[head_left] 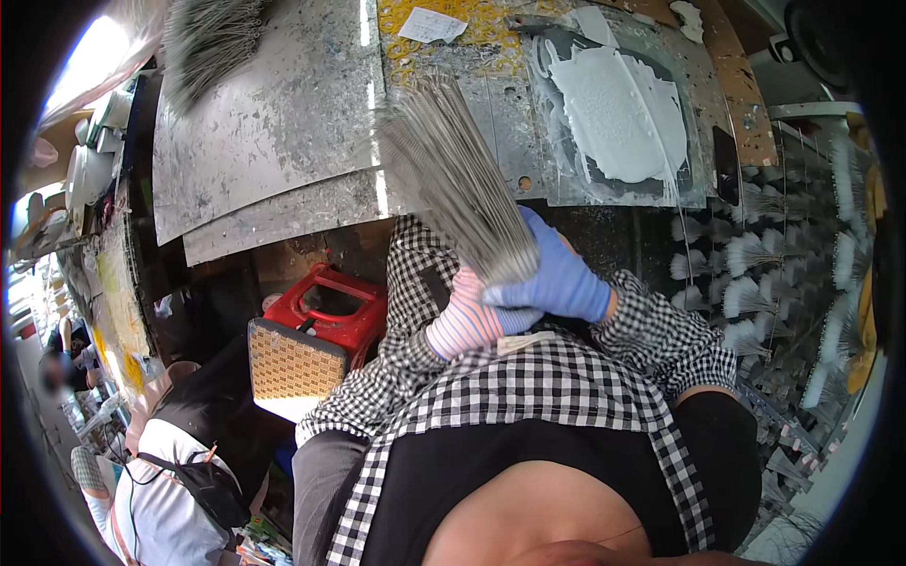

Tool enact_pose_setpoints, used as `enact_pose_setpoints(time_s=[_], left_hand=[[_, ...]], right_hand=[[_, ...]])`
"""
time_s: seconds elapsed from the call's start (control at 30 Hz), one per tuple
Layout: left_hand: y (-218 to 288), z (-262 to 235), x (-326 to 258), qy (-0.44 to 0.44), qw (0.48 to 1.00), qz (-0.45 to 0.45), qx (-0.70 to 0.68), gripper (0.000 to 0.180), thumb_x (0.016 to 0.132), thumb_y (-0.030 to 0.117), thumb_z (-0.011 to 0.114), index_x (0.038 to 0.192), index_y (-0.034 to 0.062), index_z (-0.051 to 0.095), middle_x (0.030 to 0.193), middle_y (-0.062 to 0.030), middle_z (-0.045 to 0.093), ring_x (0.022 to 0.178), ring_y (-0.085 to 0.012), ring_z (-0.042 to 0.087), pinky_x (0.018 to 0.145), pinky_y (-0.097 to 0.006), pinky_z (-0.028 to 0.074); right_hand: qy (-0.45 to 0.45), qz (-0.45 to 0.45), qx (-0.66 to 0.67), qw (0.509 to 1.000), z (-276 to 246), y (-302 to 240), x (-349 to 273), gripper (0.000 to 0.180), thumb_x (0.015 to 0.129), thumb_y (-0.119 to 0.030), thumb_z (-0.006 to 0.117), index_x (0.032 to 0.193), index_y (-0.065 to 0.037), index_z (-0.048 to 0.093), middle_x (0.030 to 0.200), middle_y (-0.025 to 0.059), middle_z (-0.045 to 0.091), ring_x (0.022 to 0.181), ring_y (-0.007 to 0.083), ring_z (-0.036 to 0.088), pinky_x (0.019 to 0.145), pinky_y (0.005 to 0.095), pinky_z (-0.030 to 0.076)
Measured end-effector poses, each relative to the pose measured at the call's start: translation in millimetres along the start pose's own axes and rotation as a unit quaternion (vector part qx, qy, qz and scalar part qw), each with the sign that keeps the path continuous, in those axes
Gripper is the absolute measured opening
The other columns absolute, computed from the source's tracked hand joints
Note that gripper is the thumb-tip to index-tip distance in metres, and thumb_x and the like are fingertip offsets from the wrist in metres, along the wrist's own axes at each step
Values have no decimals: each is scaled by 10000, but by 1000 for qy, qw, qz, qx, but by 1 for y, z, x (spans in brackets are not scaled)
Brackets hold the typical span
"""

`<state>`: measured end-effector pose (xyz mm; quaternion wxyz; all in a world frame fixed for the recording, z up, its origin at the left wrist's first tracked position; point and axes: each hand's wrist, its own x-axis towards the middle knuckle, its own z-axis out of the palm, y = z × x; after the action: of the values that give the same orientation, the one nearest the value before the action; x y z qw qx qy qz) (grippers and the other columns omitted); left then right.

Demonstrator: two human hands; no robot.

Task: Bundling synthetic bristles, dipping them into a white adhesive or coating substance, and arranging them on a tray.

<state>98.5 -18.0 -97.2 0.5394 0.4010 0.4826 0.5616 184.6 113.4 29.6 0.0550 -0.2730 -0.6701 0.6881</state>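
A thick bundle of thin grey wires (pixel 462 170) slants up and left from my lap over the table's near edge. Its far ends look blurred. My left hand (pixel 472 316), in a pink-and-white striped glove, is closed around the bundle's near end. Against it, my right hand (pixel 557 274), in a blue glove, also grips that end from the right side. The fingers of both hands overlap there, so the tips of the wires are partly hidden. Ahead to the right, a plate (pixel 694 179) carries a spread layer of thick white paste (pixel 618 113).
Another wire bundle (pixel 212 47) rests on the stained metal-topped table (pixel 274 123). A slip of paper (pixel 432 25) lies at the back. To the right hang rows of white-tipped wire bunches (pixel 755 255). A red stool (pixel 330 302) stands left; another person (pixel 179 509) is at lower left.
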Motion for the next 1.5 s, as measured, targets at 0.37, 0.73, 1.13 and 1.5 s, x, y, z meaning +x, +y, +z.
enact_pose_setpoints(time_s=[0.37,0.73,1.13,1.5], left_hand=[[87,-81,-9,45,979,-102,-169,1162,680,392,917,1550,4,252,1455,-181,500,1337,-289,504,1118,-438,430],[131,-43,28,-41,922,163,-349,1308,603,289,987,1598,204,142,1551,-243,344,1356,-344,483,1075,-511,478],[137,-31,13,164,953,140,-213,990,696,88,829,1527,35,294,1244,-138,575,1102,-174,566,991,-329,464],[152,-55,31,-147,964,74,-208,614,731,119,895,1237,23,560,1178,-130,645,1106,-196,628,996,-377,492]], right_hand=[[-160,104,72,979,-2,78,-3,745,714,-264,927,1312,-12,562,1172,102,701,1106,203,647,1056,348,489],[-349,73,-70,931,2,83,19,736,808,-411,826,1388,-73,524,1330,121,617,1283,239,548,1132,358,434],[-250,-145,-165,943,-3,86,15,567,832,-323,781,1271,-32,571,1176,131,664,1056,224,654,931,371,549],[-266,-122,-185,938,-19,51,26,672,796,-385,814,1298,-28,546,1169,160,672,1070,273,662,949,371,541]])
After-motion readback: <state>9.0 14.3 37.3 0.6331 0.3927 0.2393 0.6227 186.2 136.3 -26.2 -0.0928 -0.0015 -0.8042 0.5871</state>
